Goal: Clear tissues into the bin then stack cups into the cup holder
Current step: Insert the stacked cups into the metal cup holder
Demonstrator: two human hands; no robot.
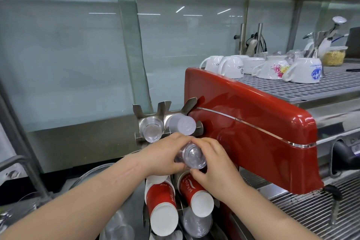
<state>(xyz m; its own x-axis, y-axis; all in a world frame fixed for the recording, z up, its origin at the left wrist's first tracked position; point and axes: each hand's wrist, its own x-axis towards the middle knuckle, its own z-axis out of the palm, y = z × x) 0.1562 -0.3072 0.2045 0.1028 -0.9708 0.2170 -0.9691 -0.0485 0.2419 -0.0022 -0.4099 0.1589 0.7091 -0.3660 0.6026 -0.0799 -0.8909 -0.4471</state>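
A steel cup holder (140, 125) stands left of the red espresso machine, its slots holding stacks with their bases toward me. A clear plastic cup stack (192, 157) lies in a middle slot, gripped from both sides by my left hand (163, 156) and my right hand (212, 163). Above it sit a clear stack (152, 129) and a frosted stack (184, 124). Below it are two red paper cup stacks (161, 206) (196, 197) and another clear stack (195, 224). No tissues or bin are visible.
The red espresso machine (253, 128) is close on the right, with white mugs (233, 67) upside down on its top grate. Its drip tray grille (303, 210) is at lower right. A glass panel is behind, a metal rail (29, 171) at left, and clear lids (118, 228) at the bottom.
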